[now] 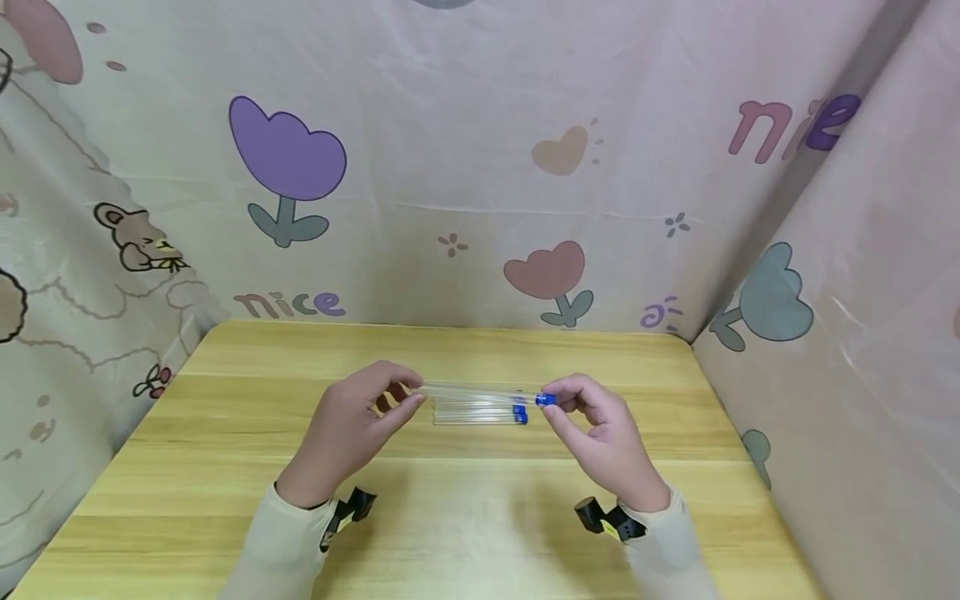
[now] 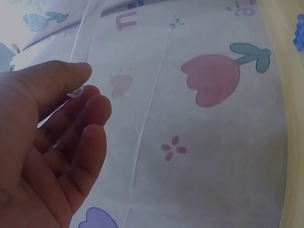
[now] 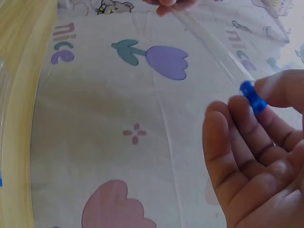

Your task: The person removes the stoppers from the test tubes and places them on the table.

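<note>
A clear test tube (image 1: pixel 480 392) with a blue stopper (image 1: pixel 547 400) is held level above the table between both hands. My left hand (image 1: pixel 362 417) pinches its rounded end (image 2: pixel 75 92) between thumb and forefinger. At the other end my right hand (image 1: pixel 596 425) pinches the blue stopper, which shows ridged between thumb and fingers in the right wrist view. Below the held tube, several more clear tubes (image 1: pixel 476 414) with blue stoppers (image 1: pixel 521 418) lie side by side on the table, partly hidden by it.
The tubes lie on a light wood-grain table (image 1: pixel 450 517). A printed curtain (image 1: pixel 420 167) rises behind the table's back edge, with more curtain on the left and right sides. Each wrist wears a small black camera (image 1: pixel 609 518).
</note>
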{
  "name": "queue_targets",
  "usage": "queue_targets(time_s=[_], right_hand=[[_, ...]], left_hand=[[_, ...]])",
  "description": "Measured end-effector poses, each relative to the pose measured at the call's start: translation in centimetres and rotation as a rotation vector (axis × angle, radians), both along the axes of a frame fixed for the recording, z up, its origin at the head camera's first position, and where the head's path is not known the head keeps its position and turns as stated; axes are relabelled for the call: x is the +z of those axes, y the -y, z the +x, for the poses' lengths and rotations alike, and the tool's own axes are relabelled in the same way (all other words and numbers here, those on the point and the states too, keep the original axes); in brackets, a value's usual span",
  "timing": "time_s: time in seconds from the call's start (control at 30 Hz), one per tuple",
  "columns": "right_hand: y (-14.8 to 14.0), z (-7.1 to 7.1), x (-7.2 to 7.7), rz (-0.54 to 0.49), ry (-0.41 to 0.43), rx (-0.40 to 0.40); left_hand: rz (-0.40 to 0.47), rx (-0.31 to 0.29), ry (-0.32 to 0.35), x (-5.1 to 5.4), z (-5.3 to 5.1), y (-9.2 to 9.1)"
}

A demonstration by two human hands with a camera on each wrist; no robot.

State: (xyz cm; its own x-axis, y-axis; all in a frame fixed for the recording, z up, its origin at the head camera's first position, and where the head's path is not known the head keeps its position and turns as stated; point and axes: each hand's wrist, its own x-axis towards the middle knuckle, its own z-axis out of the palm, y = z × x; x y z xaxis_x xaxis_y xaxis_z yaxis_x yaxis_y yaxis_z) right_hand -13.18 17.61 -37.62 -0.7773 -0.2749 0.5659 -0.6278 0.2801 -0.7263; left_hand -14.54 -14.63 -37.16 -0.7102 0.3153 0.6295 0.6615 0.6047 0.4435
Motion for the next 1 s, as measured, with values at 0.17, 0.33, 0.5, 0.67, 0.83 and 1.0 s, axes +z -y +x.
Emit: queue_targets(time_s=[0.17,0.33,0.5,0.67,0.83,1.0], right_hand=[[0.2,-0.5,-0.7,0.094,-0.003,-0.101],[0.5,-1.0,-1.2,0.139,0.016,-0.166],[0.6,-1.1,-1.3,0.151,0.023,-0.176],[0.5,-1.2,-1.3,0.141,0.028,-0.168],[0.5,-1.3,-1.6,0.103,0.001,-0.157],[0.4,-1.3,-1.7,0.075,-0.050,-0.148]], left_hand=[[-0.029,-0.018,0.012,0.0,-0.1,0.3],[-0.055,-0.033,0.012,-0.2,-0.2,0.5],[-0.080,-0.028,0.014,-0.3,-0.3,0.5],[-0.083,-0.017,0.020,-0.6,-0.4,0.5],[-0.087,-0.010,0.028,-0.8,-0.5,0.5],[-0.084,-0.023,0.027,-0.9,-0.6,0.5]])
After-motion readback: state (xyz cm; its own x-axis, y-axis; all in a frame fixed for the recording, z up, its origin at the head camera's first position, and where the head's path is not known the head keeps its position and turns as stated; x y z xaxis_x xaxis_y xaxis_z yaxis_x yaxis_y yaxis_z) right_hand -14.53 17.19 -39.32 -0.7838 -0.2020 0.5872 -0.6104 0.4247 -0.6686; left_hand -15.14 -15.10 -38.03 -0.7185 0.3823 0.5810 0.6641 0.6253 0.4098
